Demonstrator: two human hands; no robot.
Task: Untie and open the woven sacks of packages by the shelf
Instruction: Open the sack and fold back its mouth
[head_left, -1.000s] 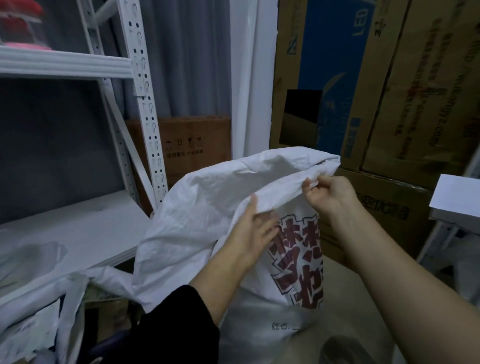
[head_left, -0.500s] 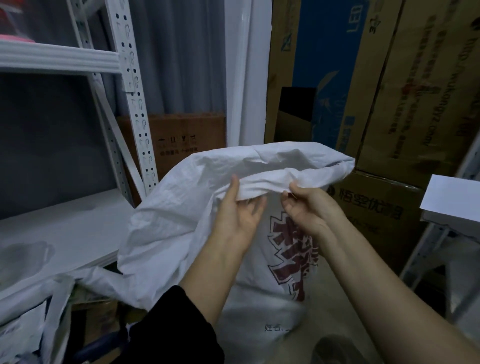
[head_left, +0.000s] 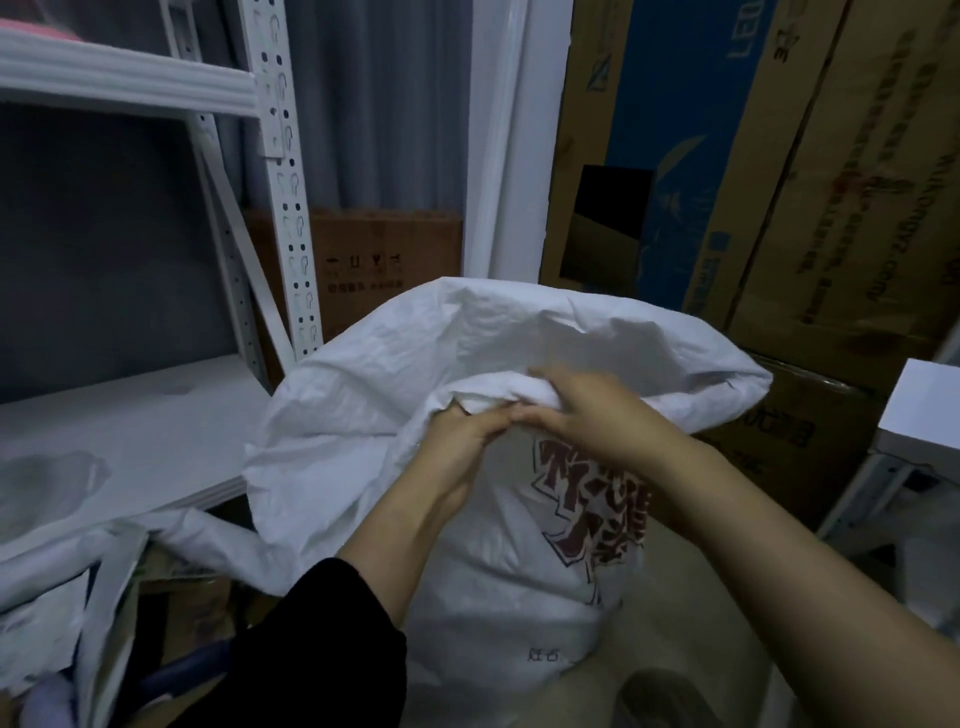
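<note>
A white woven sack (head_left: 374, 415) with dark red printed characters stands upright on the floor in front of me. Its top flops over in a wide fold. My left hand (head_left: 462, 441) and my right hand (head_left: 587, 415) meet at the middle of that folded rim, both gripping the bunched fabric, fingertips almost touching. What lies inside the sack is hidden. No tie or cord shows.
A white metal shelf (head_left: 130, 441) with a perforated upright (head_left: 285, 182) stands at the left. More white sacking (head_left: 78, 597) lies low at the left. Large cardboard boxes (head_left: 831, 182) are stacked behind and right; a white box (head_left: 924, 410) sits at the right edge.
My hands have come together along the sack's rim, the right one sliding left, and both have bunched the fabric between them. The sack top has spread wider to the right.
</note>
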